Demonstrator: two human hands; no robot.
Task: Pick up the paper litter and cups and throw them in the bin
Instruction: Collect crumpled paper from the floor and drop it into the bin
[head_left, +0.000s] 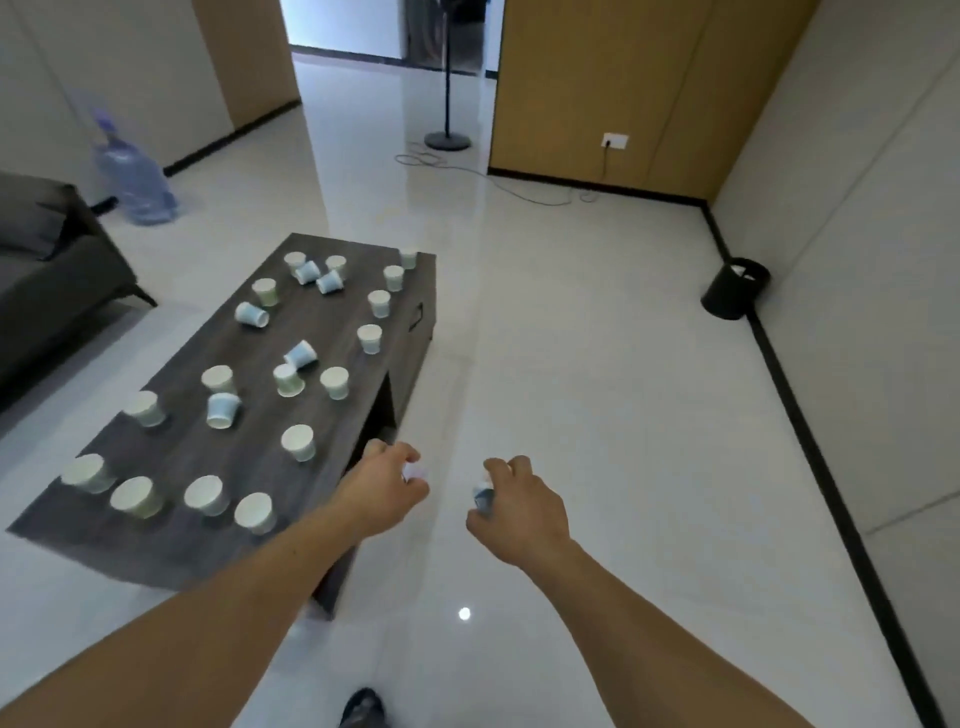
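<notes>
Presently: left hand (387, 480) and right hand (514, 506), apart, each clenched round one cup for carrying, evidently towards the black bin (735, 288) by the far wall; many cups (298, 441) remaining on table (332, 312).

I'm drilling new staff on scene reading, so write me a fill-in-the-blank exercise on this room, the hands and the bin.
1. The round bin is ____ in colour.
2. The right hand grips a cup with a ____ pattern.
3. The dark table holds many paper ____.
4. The big water bottle stands on the ____.
Missing words: black; blue; cups; floor.
</notes>
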